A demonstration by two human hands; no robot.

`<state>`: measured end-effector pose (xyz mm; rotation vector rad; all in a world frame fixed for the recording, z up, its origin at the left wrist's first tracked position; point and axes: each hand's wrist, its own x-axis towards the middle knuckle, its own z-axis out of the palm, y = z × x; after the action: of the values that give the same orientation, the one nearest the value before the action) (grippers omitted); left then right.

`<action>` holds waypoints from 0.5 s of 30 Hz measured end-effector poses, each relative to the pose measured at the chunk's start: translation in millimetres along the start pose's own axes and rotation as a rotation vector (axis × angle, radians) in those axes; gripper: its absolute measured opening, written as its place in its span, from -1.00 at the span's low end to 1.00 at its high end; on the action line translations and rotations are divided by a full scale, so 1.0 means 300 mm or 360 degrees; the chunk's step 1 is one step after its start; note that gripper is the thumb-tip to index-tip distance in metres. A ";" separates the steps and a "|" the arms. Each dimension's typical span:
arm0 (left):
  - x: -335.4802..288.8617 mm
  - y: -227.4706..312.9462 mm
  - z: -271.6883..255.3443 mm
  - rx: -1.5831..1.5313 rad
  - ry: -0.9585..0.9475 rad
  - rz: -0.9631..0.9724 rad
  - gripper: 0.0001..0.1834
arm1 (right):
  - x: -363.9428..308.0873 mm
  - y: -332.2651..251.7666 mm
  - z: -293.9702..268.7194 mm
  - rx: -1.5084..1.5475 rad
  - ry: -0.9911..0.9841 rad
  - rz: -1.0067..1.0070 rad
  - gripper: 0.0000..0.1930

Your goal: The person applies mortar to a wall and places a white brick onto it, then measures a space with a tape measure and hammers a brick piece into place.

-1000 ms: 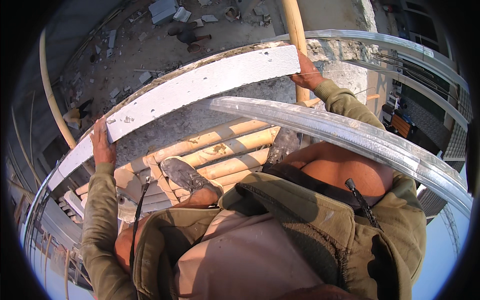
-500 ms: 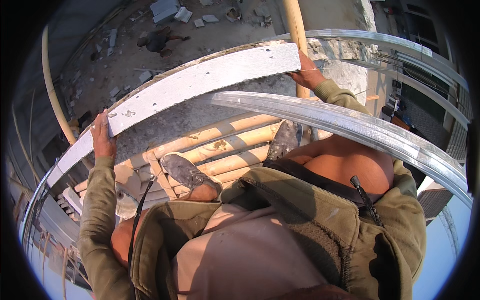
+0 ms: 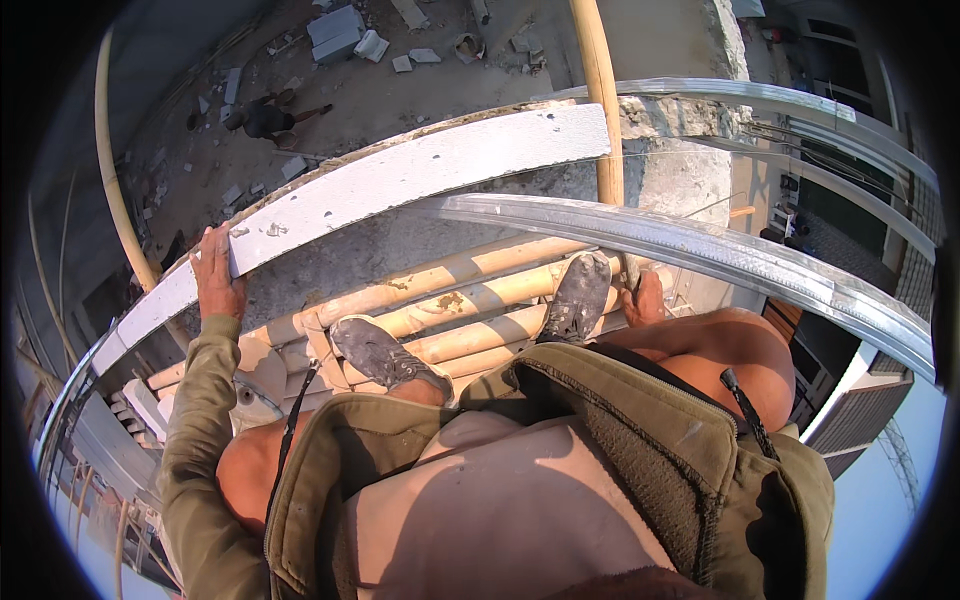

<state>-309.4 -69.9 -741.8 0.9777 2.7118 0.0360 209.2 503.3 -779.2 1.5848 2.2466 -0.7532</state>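
A long row of white blocks (image 3: 420, 165) runs along the top of a wall, its ends bending away in the view. My left hand (image 3: 217, 275) grips the row near a joint, fingers over its upper edge. Down beside my right shoe (image 3: 582, 290) is my right hand (image 3: 647, 300), its fingers curled by a thin grey piece that I cannot make out. A shiny metal channel (image 3: 680, 240) crosses above that hand, between it and the wall top, and partly hides the space around it.
Bamboo poles (image 3: 470, 305) lashed together form the platform under my feet. Upright bamboo poles stand at the left (image 3: 115, 190) and beyond the block's right end (image 3: 597, 60). Far below, a person (image 3: 270, 118) is on the ground among rubble and pale blocks (image 3: 335, 32).
My right hand has let go of the white block's right end and dropped down beside my right shoe. The left hand stays on the row. The person below has shifted left.
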 end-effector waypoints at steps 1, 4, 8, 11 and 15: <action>-0.003 -0.006 -0.001 0.0009 -0.0015 0.0015 0.06 | -0.012 -0.002 -0.009 0.0019 -0.0005 0.0017 -0.53; -0.007 -0.013 0.001 -0.0020 0.0009 0.0045 -0.02 | -0.047 -0.020 -0.042 0.0079 0.0013 0.0023 -0.56; 0.014 0.007 0.031 -0.0006 0.0096 0.0020 -0.02 | -0.064 -0.107 -0.183 0.0202 0.0176 -0.0066 -0.60; 0.019 0.024 -0.002 0.0017 0.0031 -0.0028 0.00 | 0.036 -0.258 -0.332 0.0255 0.0389 -0.0458 -0.62; -0.025 -0.012 0.008 0.0004 -0.0010 -0.0089 0.00 | 0.263 -0.517 -0.522 -0.0144 0.0427 -0.1203 -0.56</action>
<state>-305.5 -77.7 -742.9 0.9003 2.7324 0.0192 46.2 613.8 -652.6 0.7957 3.0634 -0.6055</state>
